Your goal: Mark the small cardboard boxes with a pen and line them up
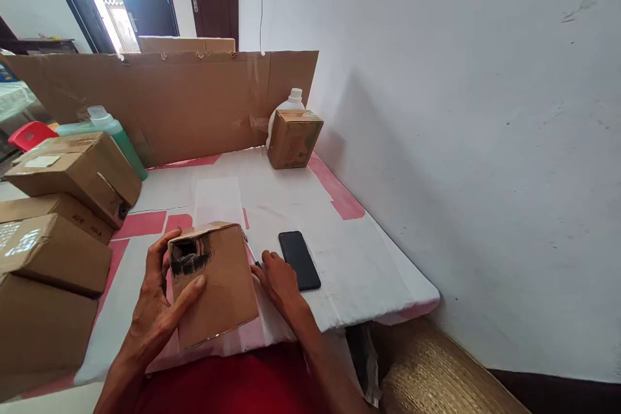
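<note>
A small brown cardboard box (pixel 226 281) stands tilted at the table's front edge. Near its upper left corner is a hole (pixel 184 251) ringed with black marks. My left hand (pixel 162 301) grips the box from the left, its thumb pressed on the near face and its fingers behind. On the other side, my right hand (pixel 279 278) is closed on a thin tool (pixel 252 251) with a pale, narrow shaft. The shaft points up along the box's right edge; most of the handle is hidden in my fingers. A black phone (pixel 299 261) lies flat just right of that hand.
Several cardboard boxes (pixel 58 252) are piled at the left, before a jug of green liquid (pixel 123 145). At the back right, another carton (pixel 295 140) stands by a white jug (pixel 294 100). A tall cardboard panel (pixel 194 103) closes the far side; a white wall (pixel 460 142) bounds the right.
</note>
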Demonstrator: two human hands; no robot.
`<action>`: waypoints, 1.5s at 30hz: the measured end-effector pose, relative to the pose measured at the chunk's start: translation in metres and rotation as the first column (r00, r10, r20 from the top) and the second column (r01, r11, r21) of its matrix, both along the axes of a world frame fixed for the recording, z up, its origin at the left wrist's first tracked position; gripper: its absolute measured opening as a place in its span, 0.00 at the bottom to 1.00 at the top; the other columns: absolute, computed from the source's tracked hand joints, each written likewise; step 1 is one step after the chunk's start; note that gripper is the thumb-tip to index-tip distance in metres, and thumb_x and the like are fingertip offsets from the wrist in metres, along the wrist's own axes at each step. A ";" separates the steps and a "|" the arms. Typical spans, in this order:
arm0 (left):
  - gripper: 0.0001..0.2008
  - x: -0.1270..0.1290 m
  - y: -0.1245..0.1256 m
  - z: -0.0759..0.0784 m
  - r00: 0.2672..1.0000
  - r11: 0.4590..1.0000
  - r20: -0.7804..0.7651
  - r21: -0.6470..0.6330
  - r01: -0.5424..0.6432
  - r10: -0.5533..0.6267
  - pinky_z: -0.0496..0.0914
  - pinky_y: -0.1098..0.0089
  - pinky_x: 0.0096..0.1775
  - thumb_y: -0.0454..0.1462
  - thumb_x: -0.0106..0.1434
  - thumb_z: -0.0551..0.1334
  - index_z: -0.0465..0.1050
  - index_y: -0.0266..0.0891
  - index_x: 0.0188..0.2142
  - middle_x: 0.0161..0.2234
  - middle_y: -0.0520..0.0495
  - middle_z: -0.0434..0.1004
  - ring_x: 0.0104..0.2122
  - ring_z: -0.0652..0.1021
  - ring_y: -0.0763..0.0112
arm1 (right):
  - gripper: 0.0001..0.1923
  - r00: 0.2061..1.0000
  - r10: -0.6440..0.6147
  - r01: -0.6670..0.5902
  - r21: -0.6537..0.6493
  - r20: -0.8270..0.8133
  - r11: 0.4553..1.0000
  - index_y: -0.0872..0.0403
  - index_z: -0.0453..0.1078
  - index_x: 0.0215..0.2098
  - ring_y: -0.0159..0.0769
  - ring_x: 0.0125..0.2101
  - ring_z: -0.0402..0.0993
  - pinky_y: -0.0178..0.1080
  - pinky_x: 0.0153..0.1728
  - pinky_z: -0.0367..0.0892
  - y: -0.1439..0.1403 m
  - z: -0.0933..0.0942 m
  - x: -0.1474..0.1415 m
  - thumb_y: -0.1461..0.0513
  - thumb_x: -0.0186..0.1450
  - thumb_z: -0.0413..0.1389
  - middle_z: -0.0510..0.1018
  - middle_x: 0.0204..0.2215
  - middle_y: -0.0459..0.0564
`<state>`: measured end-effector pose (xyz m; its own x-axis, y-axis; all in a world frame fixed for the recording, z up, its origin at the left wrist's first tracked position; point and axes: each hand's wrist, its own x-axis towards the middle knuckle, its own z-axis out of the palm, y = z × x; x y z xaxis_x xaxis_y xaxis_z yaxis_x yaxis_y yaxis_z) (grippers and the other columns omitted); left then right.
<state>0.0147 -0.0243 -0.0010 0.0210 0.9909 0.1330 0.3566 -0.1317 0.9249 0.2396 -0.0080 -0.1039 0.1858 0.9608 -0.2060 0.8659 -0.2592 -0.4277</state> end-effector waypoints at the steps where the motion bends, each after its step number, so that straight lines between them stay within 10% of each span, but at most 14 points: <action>1: 0.38 0.000 -0.001 0.000 1.000 1.000 0.005 -0.007 0.006 -0.005 0.71 0.51 0.58 0.56 0.61 0.67 0.58 0.53 0.66 0.62 0.43 0.68 0.59 0.73 0.50 | 0.12 0.999 -0.023 0.022 0.016 0.023 1.000 0.51 0.71 0.47 0.43 0.46 0.79 0.38 0.42 0.65 -0.003 0.005 0.008 0.52 0.74 0.55 0.80 0.48 0.52; 7: 0.36 -0.002 -0.001 -0.002 0.999 1.000 0.023 0.002 0.029 -0.029 0.68 0.49 0.61 0.54 0.63 0.67 0.58 0.53 0.66 0.63 0.43 0.66 0.61 0.71 0.48 | 0.25 0.921 -0.336 0.332 0.054 0.197 0.942 0.65 0.64 0.59 0.62 0.60 0.65 0.51 0.52 0.64 -0.020 0.016 0.064 0.53 0.73 0.55 0.70 0.58 0.72; 21: 0.36 -0.009 0.000 -0.018 0.994 0.992 0.039 0.083 0.096 -0.100 0.64 0.49 0.65 0.50 0.65 0.67 0.55 0.53 0.68 0.65 0.42 0.62 0.63 0.69 0.50 | 0.32 0.923 -0.384 0.384 -0.015 0.018 0.923 0.62 0.67 0.50 0.63 0.55 0.73 0.48 0.45 0.69 -0.010 -0.012 0.066 0.48 0.58 0.66 0.75 0.53 0.73; 35: 0.33 -0.011 -0.002 -0.018 0.993 0.990 0.038 0.098 0.106 -0.110 0.64 0.48 0.65 0.49 0.66 0.66 0.55 0.52 0.67 0.67 0.42 0.61 0.63 0.69 0.49 | 0.15 0.752 -0.283 0.441 0.134 -0.596 0.888 0.48 0.64 0.33 0.47 0.35 0.75 0.45 0.38 0.69 -0.032 -0.015 0.058 0.49 0.56 0.58 0.76 0.29 0.47; 38: 0.33 -0.011 -0.002 -0.019 0.992 0.987 0.026 0.105 0.118 -0.121 0.64 0.47 0.65 0.48 0.67 0.65 0.55 0.52 0.66 0.66 0.41 0.62 0.63 0.70 0.49 | 0.22 0.504 -0.188 0.411 0.042 -0.843 0.911 0.51 0.69 0.45 0.48 0.42 0.80 0.46 0.41 0.73 -0.045 0.008 0.057 0.46 0.60 0.61 0.82 0.40 0.52; 42: 0.33 -0.009 0.000 -0.019 0.991 0.982 0.003 0.139 0.130 -0.132 0.64 0.47 0.64 0.48 0.66 0.66 0.56 0.51 0.66 0.64 0.41 0.64 0.62 0.70 0.50 | 0.28 -0.147 -0.037 0.343 -0.086 -0.988 0.935 0.50 0.74 0.55 0.50 0.52 0.79 0.48 0.47 0.75 -0.065 0.059 0.046 0.50 0.60 0.69 0.80 0.55 0.56; 45: 0.33 -0.009 0.001 -0.018 0.991 0.981 0.007 0.145 0.131 -0.134 0.65 0.47 0.64 0.47 0.66 0.66 0.56 0.50 0.66 0.64 0.41 0.65 0.62 0.71 0.50 | 0.32 -0.370 0.022 0.223 -0.066 -0.929 0.973 0.52 0.79 0.53 0.50 0.45 0.82 0.47 0.41 0.76 -0.076 0.099 0.025 0.39 0.62 0.64 0.82 0.53 0.59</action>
<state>0.0061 -0.0237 -0.0193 0.1476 0.9498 0.2759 0.3116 -0.3094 0.8984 0.2645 -0.0838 -0.0045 -0.0401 0.9861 -0.1612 -0.7639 -0.1343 -0.6313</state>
